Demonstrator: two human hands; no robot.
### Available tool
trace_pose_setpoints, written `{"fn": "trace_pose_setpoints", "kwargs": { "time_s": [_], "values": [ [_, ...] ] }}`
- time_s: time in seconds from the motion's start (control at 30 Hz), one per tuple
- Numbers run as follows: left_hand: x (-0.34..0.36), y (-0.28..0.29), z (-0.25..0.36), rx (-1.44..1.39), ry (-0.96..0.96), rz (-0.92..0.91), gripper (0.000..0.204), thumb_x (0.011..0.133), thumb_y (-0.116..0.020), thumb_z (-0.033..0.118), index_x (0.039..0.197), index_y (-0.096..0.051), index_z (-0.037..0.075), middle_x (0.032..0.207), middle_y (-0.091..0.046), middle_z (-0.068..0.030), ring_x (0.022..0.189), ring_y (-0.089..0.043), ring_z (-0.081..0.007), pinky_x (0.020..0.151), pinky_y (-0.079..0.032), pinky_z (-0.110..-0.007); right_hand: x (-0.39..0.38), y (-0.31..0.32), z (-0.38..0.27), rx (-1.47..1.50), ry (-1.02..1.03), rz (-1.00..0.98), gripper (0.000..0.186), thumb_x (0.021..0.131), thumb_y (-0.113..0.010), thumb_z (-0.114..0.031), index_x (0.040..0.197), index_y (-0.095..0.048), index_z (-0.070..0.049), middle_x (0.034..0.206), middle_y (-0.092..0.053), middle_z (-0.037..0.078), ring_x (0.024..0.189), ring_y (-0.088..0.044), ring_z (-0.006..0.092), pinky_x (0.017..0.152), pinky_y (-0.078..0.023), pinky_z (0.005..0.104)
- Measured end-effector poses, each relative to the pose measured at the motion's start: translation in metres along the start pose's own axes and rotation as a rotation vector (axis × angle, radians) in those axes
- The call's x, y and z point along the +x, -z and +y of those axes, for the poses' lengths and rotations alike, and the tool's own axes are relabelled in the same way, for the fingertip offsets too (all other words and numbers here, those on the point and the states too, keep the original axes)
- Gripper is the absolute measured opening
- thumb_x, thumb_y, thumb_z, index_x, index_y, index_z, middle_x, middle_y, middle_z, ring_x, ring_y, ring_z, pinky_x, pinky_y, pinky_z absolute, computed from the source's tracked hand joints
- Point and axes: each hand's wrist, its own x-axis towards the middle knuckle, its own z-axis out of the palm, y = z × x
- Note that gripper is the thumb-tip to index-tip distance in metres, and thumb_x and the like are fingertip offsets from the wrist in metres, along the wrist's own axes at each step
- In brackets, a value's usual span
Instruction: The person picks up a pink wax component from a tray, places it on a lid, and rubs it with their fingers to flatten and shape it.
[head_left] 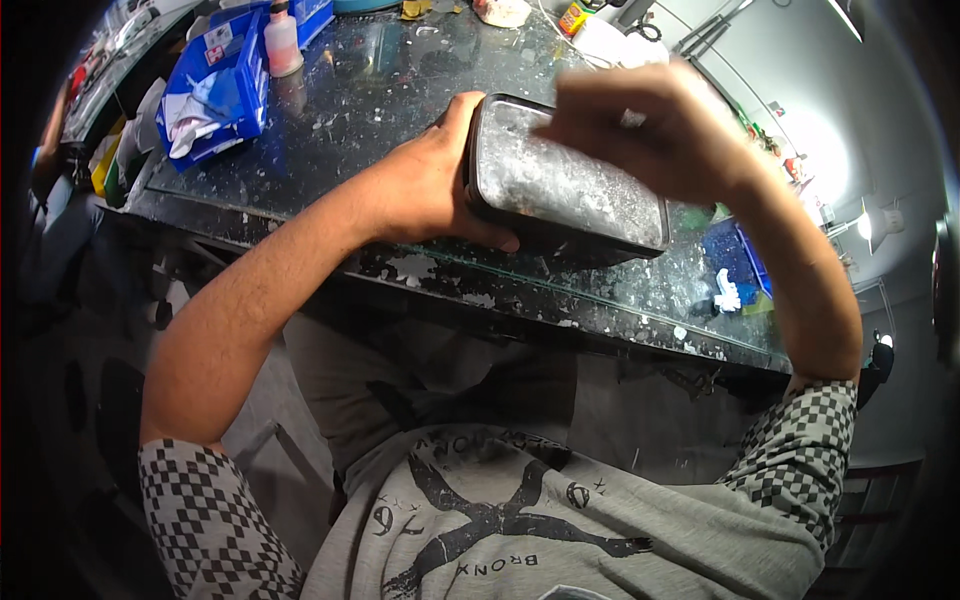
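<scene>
A rectangular dark metal box with a worn, silvery, speckled top sits near the front of the scuffed black workbench. My left hand grips its left end, fingers and thumb wrapped round the side. Over the right part of the top, my right hand is smeared by motion, its fingers bent; I cannot tell whether it holds anything or touches the box.
Blue bins with cloths and a bottle of pink liquid stand back left. A blue tray and small white piece lie right, near a lamp. Another person's arm shows at far left.
</scene>
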Motion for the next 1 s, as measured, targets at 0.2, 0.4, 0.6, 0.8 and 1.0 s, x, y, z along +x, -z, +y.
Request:
{"fn": "trace_pose_setpoints", "kwargs": {
  "time_s": [0.2, 0.4, 0.6, 0.8, 1.0],
  "values": [
    [0.001, 0.016, 0.005, 0.001, -0.002, -0.192, 0.103, 0.069, -0.1, 0.043, 0.15, -0.052, 0.002, 0.15, -0.055, -0.0206, 0.139, -0.055, -0.033, 0.115, -0.049, -0.043, 0.033, -0.026, 0.02, -0.061, 0.381, -0.1, 0.026, 0.101, -0.07, -0.029, 0.107, -0.079, -0.006, 0.108, -0.071, 0.01, 0.11, -0.066, 0.0299, 0.093, -0.055, 0.0449],
    [0.002, 0.017, -0.004, 0.005, 0.112, -0.22, 0.103, 0.065, -0.101, 0.045, 0.147, -0.053, 0.005, 0.131, -0.065, -0.0175, 0.125, -0.064, -0.0297, 0.106, -0.055, -0.039, 0.059, -0.049, 0.039, 0.051, 0.333, -0.116, 0.029, 0.098, -0.074, -0.029, 0.099, -0.079, 0.0, 0.094, -0.069, 0.014, 0.093, -0.065, 0.0317, 0.082, -0.054, 0.0441],
    [0.0, 0.021, -0.009, -0.088, 0.067, -0.31, 0.066, 0.074, -0.099, 0.03, 0.129, -0.07, 0.007, 0.121, -0.075, -0.0091, 0.115, -0.07, -0.0241, 0.101, -0.058, -0.039, 0.062, -0.064, 0.041, -0.188, 0.557, 0.073, 0.038, 0.099, -0.069, -0.038, 0.086, -0.073, -0.002, 0.086, -0.066, 0.012, 0.081, -0.068, 0.0331, 0.069, -0.058, 0.0437],
    [0.007, 0.021, -0.001, 0.045, -0.207, -0.277, 0.062, 0.076, -0.097, 0.042, 0.122, -0.074, 0.007, 0.125, -0.073, -0.009, 0.121, -0.066, -0.0236, 0.108, -0.053, -0.039, 0.058, -0.072, 0.045, -0.185, 0.644, 0.281, 0.032, 0.096, -0.069, -0.031, 0.074, -0.069, -0.007, 0.079, -0.061, 0.006, 0.076, -0.066, 0.0267, 0.063, -0.057, 0.0407],
    [0.006, 0.021, 0.002, 0.073, -0.103, -0.333, 0.072, 0.075, -0.096, 0.042, 0.132, -0.066, 0.008, 0.135, -0.069, -0.012, 0.128, -0.063, -0.0279, 0.111, -0.051, -0.041, 0.058, -0.069, 0.043, -0.203, 0.657, 0.362, 0.03, 0.093, -0.071, -0.025, 0.069, -0.069, -0.008, 0.079, -0.063, 0.003, 0.071, -0.064, 0.0241, 0.06, -0.054, 0.0372]
  ]
}}
